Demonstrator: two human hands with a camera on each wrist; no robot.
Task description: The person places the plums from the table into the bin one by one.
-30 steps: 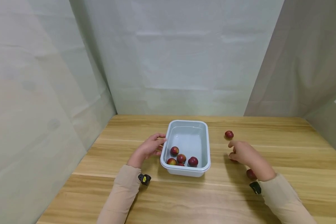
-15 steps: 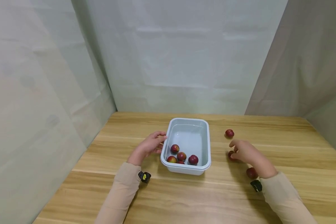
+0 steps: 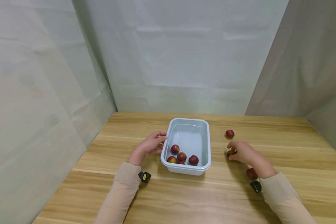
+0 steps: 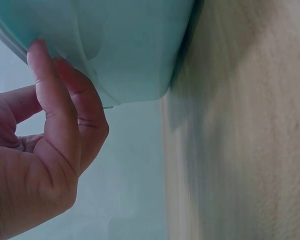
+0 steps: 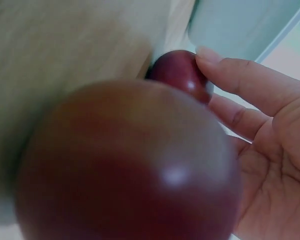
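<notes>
the right hand (image 3: 242, 153) has closed in on a plum (image 3: 230, 153) since a moment ago — fingertips now curl onto it, a grip just forming, so this fruit looks next to go. the left hand (image 3: 149, 145) stays curled on the tub's (image 3: 186, 169) rim. four plums lie inside; two more (image 3: 229, 133) (image 3: 251, 173) wait on the wooden table (image 3: 268, 130) — pale curtains all round.
</notes>
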